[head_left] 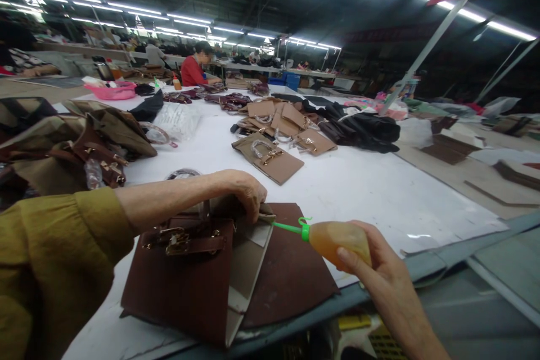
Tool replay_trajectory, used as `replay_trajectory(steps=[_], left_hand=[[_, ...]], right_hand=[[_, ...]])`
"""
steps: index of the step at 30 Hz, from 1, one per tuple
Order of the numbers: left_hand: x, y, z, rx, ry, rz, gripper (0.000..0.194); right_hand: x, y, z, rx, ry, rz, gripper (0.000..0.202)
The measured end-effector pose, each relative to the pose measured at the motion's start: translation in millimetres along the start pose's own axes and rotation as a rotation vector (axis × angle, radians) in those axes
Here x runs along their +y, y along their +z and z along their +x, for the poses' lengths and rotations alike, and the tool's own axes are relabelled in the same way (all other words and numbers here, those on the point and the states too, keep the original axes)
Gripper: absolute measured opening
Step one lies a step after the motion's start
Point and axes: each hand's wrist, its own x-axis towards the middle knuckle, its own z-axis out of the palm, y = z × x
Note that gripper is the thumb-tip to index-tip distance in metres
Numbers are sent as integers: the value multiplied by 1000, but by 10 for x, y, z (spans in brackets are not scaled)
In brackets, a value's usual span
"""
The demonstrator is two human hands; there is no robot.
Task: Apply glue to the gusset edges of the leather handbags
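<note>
A dark brown handbag (181, 287) with gold buckles and a plastic-wrapped handle lies at the near edge of the white table, its side open to a beige lining. My left hand (248, 191) reaches over it, fingers closed on the top edge of the lining. In my right hand (363, 259) is a squeeze bottle (337, 239) of amber liquid. Its thin green nozzle points left, and the tip meets the lining edge beside my left fingers. A flat brown panel (291, 275) lies to the right of the bag, partly under it.
Tan bag pieces (276, 163) and black material (358, 126) lie beyond on the white table (379, 185). Brown bags (63, 152) are piled at the left. Farther back are a pink basket (110, 90) and a person in red (194, 71).
</note>
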Motion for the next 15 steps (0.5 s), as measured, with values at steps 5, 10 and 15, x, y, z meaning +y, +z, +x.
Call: replay_trajectory(steps=[5, 10, 15], left_hand=[[68, 38, -55, 6, -70, 67, 18], [18, 113, -91, 19, -67, 56, 24], [-33, 168, -93, 83, -36, 8, 31]], right_hand=[[76, 11, 32, -7, -17, -38, 43], [83, 9, 9, -6, 41, 36, 42], [65, 1, -7, -33, 73, 50, 42]])
